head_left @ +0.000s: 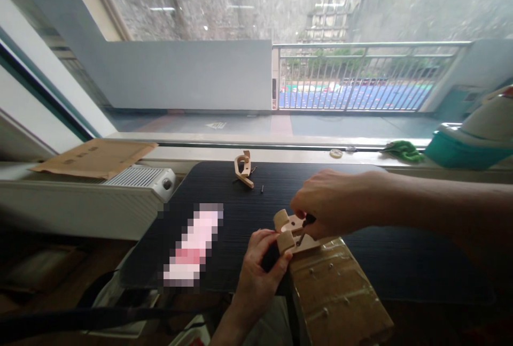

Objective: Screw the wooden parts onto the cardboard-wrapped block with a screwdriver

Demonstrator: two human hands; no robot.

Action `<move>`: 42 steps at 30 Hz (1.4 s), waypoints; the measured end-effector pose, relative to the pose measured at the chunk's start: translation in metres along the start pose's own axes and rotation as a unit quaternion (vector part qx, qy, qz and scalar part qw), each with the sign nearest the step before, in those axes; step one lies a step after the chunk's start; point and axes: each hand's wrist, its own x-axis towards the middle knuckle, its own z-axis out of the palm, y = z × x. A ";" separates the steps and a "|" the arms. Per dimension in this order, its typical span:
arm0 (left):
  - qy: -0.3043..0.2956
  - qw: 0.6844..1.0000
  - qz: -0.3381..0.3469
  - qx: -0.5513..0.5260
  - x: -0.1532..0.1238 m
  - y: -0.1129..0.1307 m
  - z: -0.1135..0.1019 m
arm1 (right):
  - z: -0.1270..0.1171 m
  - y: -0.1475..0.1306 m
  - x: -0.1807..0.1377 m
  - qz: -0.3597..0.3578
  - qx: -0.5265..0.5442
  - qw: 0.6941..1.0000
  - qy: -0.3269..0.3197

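Observation:
My left hand (260, 263) is closed around the near end of a light wooden piece (286, 242) with rounded blocks and dark holes. Bent over the same piece, my right hand (326, 204) grips a screwdriver (308, 221); its dark handle is mostly hidden by the fingers, and the thin shaft points down at the wood. The wooden piece rests partly at the edge of a taped brown cardboard box (344, 292), which has several small screws on top. Farther back on the table lies a curved wooden part (243, 168), with a loose screw (262, 189) beside it.
A black table (192, 185) stands against the window sill. A blurred-out pinkish item (194, 244) lies at its left. On the sill are a tape roll (335, 153), a green cloth (404, 151) and a teal container (457, 148). A radiator (136, 177) bears a brown envelope (96, 156).

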 end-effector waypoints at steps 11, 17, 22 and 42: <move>0.110 0.982 0.066 0.137 -0.005 0.019 0.004 | 0.001 0.004 -0.001 0.002 0.020 1.000 0.001; 0.098 0.984 0.057 0.134 -0.003 0.017 0.022 | 0.001 0.000 -0.004 0.001 0.014 1.000 0.003; 0.171 0.963 0.106 0.180 -0.022 0.025 0.015 | 0.001 -0.001 -0.005 0.007 0.019 1.000 0.020; -0.153 0.885 0.036 0.438 -0.027 0.057 0.018 | 0.005 -0.001 -0.002 -0.007 0.059 0.997 0.056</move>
